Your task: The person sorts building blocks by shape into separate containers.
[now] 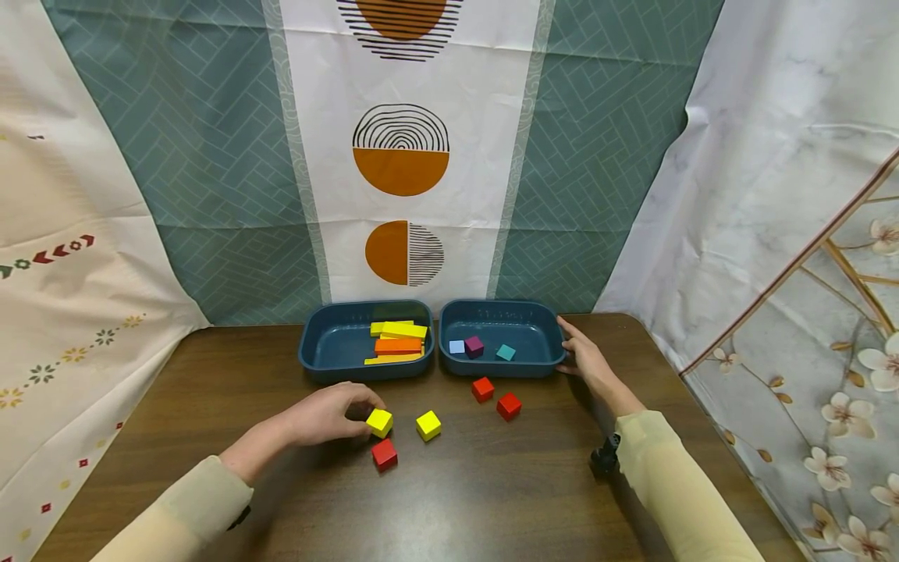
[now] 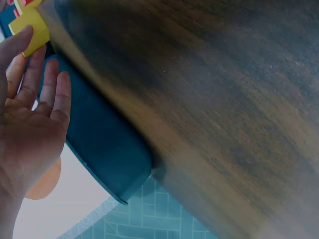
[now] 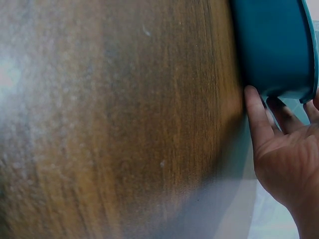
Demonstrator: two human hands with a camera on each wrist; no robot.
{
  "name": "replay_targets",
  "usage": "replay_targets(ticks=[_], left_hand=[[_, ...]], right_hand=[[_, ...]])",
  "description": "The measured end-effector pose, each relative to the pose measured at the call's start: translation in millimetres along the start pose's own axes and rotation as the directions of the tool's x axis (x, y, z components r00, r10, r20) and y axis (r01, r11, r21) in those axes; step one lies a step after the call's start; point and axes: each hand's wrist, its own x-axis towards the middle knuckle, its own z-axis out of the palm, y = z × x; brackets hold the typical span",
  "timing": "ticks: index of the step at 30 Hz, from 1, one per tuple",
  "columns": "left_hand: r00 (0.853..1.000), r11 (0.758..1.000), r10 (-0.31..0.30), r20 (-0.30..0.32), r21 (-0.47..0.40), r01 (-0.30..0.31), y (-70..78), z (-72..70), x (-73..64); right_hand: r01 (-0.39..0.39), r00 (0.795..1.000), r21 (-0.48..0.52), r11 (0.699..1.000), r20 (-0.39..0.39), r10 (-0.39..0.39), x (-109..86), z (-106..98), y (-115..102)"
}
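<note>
My left hand (image 1: 330, 414) pinches a yellow cube (image 1: 380, 422) between thumb and fingertips, low over the table. The left wrist view shows the same yellow cube (image 2: 31, 31) at the thumb, with the other fingers stretched out. Close by are a red cube (image 1: 384, 454) and a second yellow cube (image 1: 428, 425). My right hand (image 1: 588, 357) touches the right end of the right blue bin (image 1: 555, 332). In the right wrist view its fairly straight fingers (image 3: 256, 112) meet the bin's end wall; the thumb is mostly out of frame.
The left blue bin (image 1: 309, 351) contains several yellow blocks (image 1: 403, 331) and an orange block (image 1: 398, 346). Inside the right bin lie a white cube (image 1: 456, 346), a purple cube (image 1: 474, 346) and a teal cube (image 1: 506, 353). Before it sit two red cubes (image 1: 509, 406).
</note>
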Motion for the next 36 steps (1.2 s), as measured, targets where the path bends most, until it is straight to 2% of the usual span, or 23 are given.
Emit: replay_targets(ticks=[9, 16, 22, 32, 36], left_hand=[[0.999, 1.0, -0.01, -0.041, -0.028, 0.009, 10.0, -6.2, -1.2], [0.998, 1.0, -0.001, -0.068, -0.012, 0.0, 18.8, -10.5, -2.9], [0.995, 1.0, 0.018, -0.101, -0.011, -0.019, 23.6, -13.5, -4.2], [0.988, 0.999, -0.001, -0.151, -0.035, -0.005, 34.2, -19.0, -5.0], [0.985, 0.999, 0.012, -0.172, -0.038, -0.019, 38.8, -20.7, -2.7]], right_hand=[[0.002, 1.0, 0.005, 1.0, 0.001, -0.002, 0.0, -0.1, 0.6], [0.0, 1.0, -0.001, 1.0, 0.001, 0.0, -0.2, -0.2, 1.3], [-0.006, 1.0, -0.003, 1.0, 0.005, 0.006, -0.3, -0.5, 0.4], [-0.007, 1.0, 0.017, 1.0, 0.01, 0.006, -0.4, -0.9, 1.1], [-0.007, 1.0, 0.004, 1.0, 0.011, 0.007, -0.1, -0.8, 0.6]])
